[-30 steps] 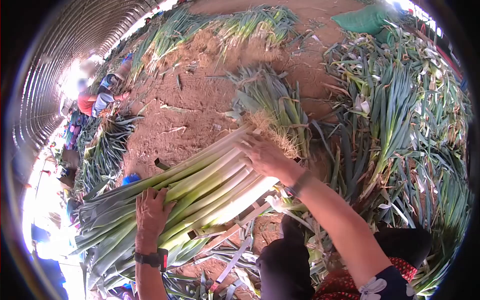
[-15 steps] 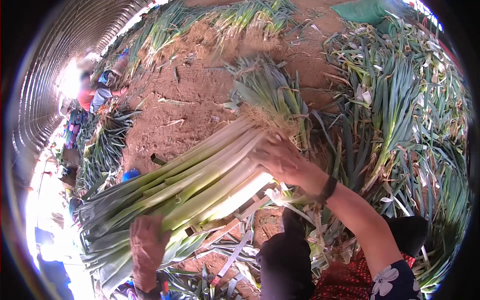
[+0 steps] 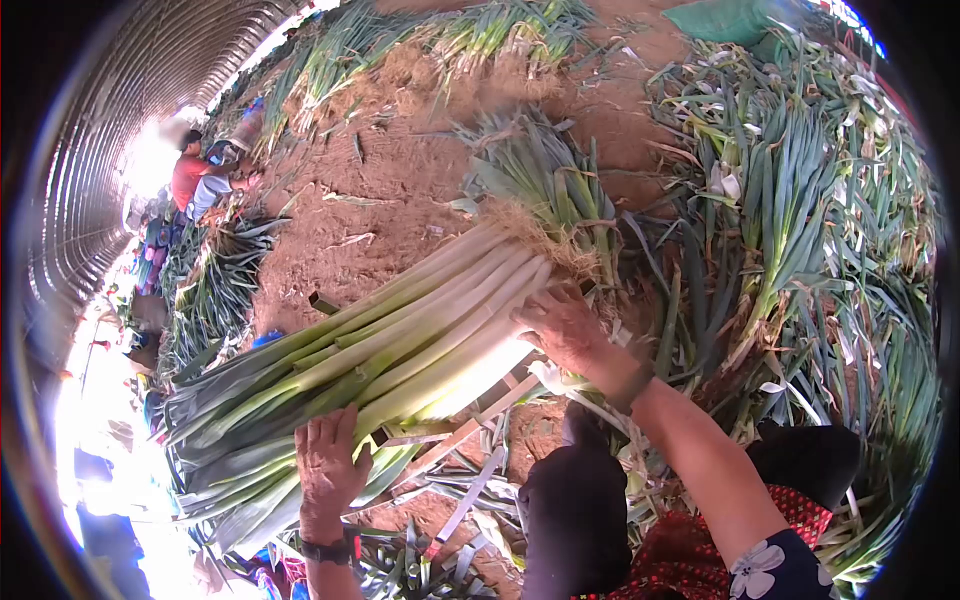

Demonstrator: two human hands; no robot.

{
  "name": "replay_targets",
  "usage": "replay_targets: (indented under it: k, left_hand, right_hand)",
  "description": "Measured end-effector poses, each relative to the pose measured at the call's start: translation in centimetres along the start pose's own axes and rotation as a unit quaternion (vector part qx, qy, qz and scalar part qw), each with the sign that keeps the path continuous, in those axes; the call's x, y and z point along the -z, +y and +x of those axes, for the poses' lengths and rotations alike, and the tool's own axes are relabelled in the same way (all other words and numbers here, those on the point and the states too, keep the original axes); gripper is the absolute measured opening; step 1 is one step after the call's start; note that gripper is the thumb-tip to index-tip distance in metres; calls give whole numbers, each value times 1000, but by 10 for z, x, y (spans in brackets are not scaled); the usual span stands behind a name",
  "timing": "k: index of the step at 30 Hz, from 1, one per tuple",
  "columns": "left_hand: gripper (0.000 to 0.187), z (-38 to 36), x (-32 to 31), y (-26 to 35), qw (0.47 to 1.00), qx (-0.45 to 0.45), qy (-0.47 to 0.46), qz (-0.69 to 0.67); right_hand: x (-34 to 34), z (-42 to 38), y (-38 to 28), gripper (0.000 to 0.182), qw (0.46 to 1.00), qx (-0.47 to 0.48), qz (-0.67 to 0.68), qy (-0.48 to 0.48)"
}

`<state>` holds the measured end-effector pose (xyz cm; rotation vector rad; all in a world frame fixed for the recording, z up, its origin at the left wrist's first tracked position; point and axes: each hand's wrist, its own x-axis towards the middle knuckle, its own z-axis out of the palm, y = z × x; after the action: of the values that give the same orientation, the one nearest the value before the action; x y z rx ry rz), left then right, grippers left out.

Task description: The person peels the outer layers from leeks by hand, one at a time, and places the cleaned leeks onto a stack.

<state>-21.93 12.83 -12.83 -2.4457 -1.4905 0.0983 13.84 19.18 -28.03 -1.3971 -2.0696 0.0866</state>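
A thick bundle of long leeks [image 3: 430,310] lies slantwise over a low frame [image 3: 465,432], white root ends at upper right and dark green leaves at lower left. On the leaf part rests my left hand [image 3: 328,470], its fingers apart and flat against the near side. Near the roots, my right hand [image 3: 568,325] touches the white stalks with spread, slightly curved fingers. Hairy roots [image 3: 545,235] stick out past it. A long blade with a red part at its handle [image 3: 465,505] lies below the frame.
Heaps of leeks [image 3: 790,220] cover the ground on the right, with more bunches [image 3: 510,35] at the top. Another bunch [image 3: 545,170] lies just beyond the roots. A person in a red top [image 3: 188,180] sits at the left. A green sack [image 3: 720,20] is at the top right.
My left hand has moved right and up along the leaves. My right hand has shifted slightly down and right, away from the roots. The person at the left has straightened a little.
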Motion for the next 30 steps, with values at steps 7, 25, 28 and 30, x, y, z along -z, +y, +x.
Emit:
replay_targets:
  k: [7, 25, 28, 30]
  left_hand:
    - [72, -1, -13, -3, 998, -44, -1, 46]
    - [52, -20, -71, 14, 979, 16, 168, 112]
    - [51, -21, -81, 10, 974, 1, 179, 137]
    - [52, -19, -69, 20, 982, 21, 157, 100]
  right_hand:
    - [-18, -4, -11, 38, 999, -42, -9, 8]
    - [-23, -42, -17, 69, 996, -37, -81, -14]
    - [-32, -44, -20, 71, 996, -57, -73, -13]
    - [-26, -38, -27, 75, 995, -83, -54, -15]
